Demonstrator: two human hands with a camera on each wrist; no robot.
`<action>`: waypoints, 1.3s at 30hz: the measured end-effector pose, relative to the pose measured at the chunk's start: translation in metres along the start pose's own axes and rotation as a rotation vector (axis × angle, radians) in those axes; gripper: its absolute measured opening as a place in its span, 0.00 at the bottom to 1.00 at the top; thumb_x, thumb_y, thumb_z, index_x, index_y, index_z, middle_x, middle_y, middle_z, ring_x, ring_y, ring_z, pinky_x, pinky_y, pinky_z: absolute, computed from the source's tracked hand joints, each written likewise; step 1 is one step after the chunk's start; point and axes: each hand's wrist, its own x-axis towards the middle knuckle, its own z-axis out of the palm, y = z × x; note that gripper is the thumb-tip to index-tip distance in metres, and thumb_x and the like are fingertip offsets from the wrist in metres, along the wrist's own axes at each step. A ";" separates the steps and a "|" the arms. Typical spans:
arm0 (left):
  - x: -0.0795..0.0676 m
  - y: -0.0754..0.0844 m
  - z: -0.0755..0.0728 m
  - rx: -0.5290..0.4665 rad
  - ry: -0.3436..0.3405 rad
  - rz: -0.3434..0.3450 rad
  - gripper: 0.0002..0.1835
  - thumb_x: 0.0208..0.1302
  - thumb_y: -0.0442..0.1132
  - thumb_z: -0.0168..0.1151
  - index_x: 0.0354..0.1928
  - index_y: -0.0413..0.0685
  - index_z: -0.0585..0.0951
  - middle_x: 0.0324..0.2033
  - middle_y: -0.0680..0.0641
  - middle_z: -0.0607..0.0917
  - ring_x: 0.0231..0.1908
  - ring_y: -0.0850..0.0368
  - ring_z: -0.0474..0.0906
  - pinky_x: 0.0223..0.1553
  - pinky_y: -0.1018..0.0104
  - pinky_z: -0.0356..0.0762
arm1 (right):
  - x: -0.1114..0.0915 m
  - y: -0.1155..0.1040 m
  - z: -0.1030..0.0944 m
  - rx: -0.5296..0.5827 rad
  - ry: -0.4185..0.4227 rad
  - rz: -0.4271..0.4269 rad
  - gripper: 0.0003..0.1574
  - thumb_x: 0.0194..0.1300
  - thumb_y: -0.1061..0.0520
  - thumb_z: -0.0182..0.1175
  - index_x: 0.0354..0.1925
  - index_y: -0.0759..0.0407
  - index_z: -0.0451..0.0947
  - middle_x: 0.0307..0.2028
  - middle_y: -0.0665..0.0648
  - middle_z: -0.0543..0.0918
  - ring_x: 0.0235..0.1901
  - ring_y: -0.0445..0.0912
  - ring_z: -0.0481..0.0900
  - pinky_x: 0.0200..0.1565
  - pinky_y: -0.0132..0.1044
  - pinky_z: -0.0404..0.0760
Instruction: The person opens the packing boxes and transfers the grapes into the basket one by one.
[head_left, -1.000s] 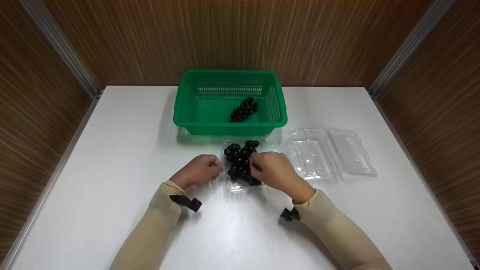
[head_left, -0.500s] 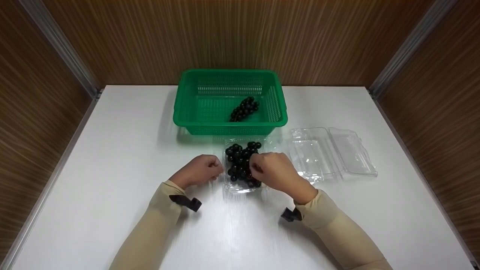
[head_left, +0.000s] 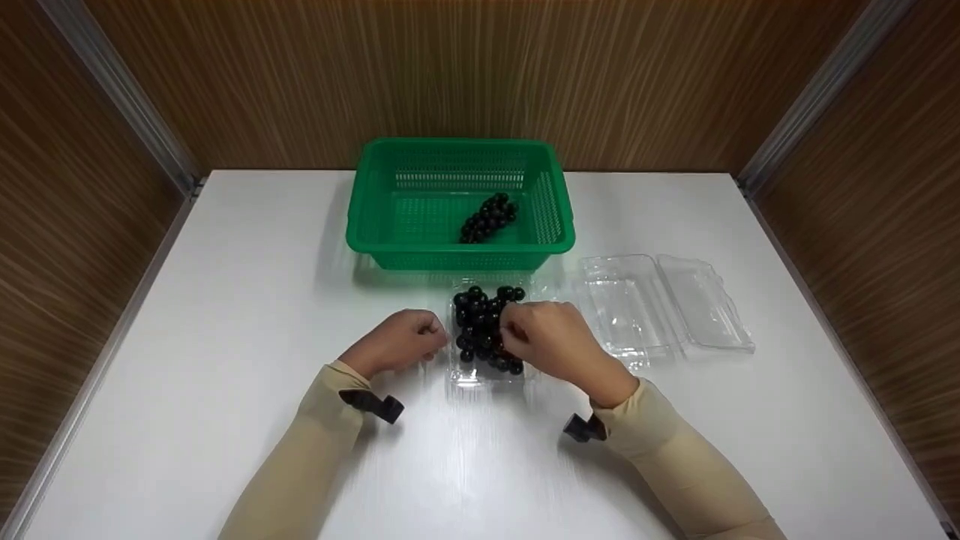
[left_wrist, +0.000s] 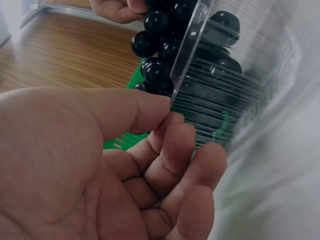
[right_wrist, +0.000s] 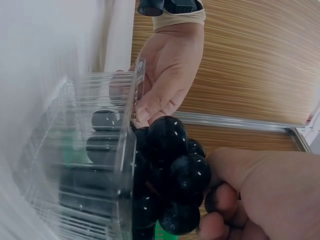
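A bunch of black grapes (head_left: 478, 319) sits in a clear plastic container (head_left: 471, 381) at the middle of the table in the head view. Several grapes stand above its rim. My left hand (head_left: 400, 341) pinches the rim on the left side; in the left wrist view, the thumb and index finger meet at the container (left_wrist: 235, 60). My right hand (head_left: 553, 341) holds the bunch from the right with curled fingers. The right wrist view shows those fingertips against the grapes (right_wrist: 172, 170), but what exactly they pinch is partly hidden.
Behind the container stands a green perforated basket (head_left: 461, 259) with another bunch of black grapes (head_left: 489, 218) inside. To the right lies a second clear container (head_left: 626, 300), its lid (head_left: 705, 304) folded open. Wood-patterned panels (head_left: 480, 75) enclose the table's back and sides.
The grapes and the container under them have shifted slightly toward me, and the bunch has turned a little. My left hand stays at the rim; the right hand has barely moved.
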 end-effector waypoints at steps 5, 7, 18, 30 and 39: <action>0.001 -0.001 -0.001 -0.006 -0.002 0.000 0.10 0.74 0.45 0.59 0.36 0.49 0.82 0.30 0.49 0.84 0.28 0.58 0.74 0.26 0.66 0.70 | 0.001 0.000 -0.001 0.004 0.016 -0.003 0.09 0.56 0.67 0.63 0.26 0.53 0.79 0.17 0.44 0.71 0.18 0.37 0.66 0.21 0.35 0.69; 0.001 0.000 -0.001 -0.005 -0.005 -0.004 0.10 0.74 0.45 0.59 0.36 0.48 0.82 0.30 0.49 0.84 0.27 0.58 0.74 0.26 0.65 0.69 | 0.001 0.000 -0.002 0.007 0.022 -0.006 0.09 0.56 0.67 0.63 0.26 0.54 0.79 0.17 0.44 0.71 0.18 0.37 0.65 0.21 0.35 0.69; 0.001 0.001 -0.002 0.009 -0.009 -0.006 0.10 0.74 0.46 0.60 0.37 0.48 0.82 0.30 0.47 0.84 0.24 0.58 0.71 0.24 0.65 0.69 | 0.003 0.001 -0.004 -0.006 0.055 -0.014 0.08 0.57 0.66 0.64 0.27 0.54 0.79 0.17 0.45 0.71 0.18 0.37 0.65 0.20 0.36 0.69; 0.000 0.002 0.000 0.013 -0.016 0.019 0.10 0.74 0.46 0.61 0.35 0.49 0.82 0.28 0.50 0.82 0.24 0.58 0.72 0.25 0.65 0.70 | 0.001 -0.004 -0.007 0.021 0.067 -0.010 0.07 0.57 0.66 0.64 0.28 0.55 0.80 0.17 0.45 0.73 0.18 0.37 0.65 0.21 0.35 0.70; -0.001 0.001 0.001 0.019 -0.014 0.027 0.12 0.74 0.47 0.61 0.35 0.48 0.82 0.26 0.52 0.81 0.25 0.59 0.73 0.28 0.64 0.72 | 0.001 -0.005 -0.009 0.023 0.068 0.002 0.06 0.58 0.66 0.65 0.28 0.55 0.81 0.17 0.46 0.74 0.18 0.37 0.66 0.21 0.35 0.71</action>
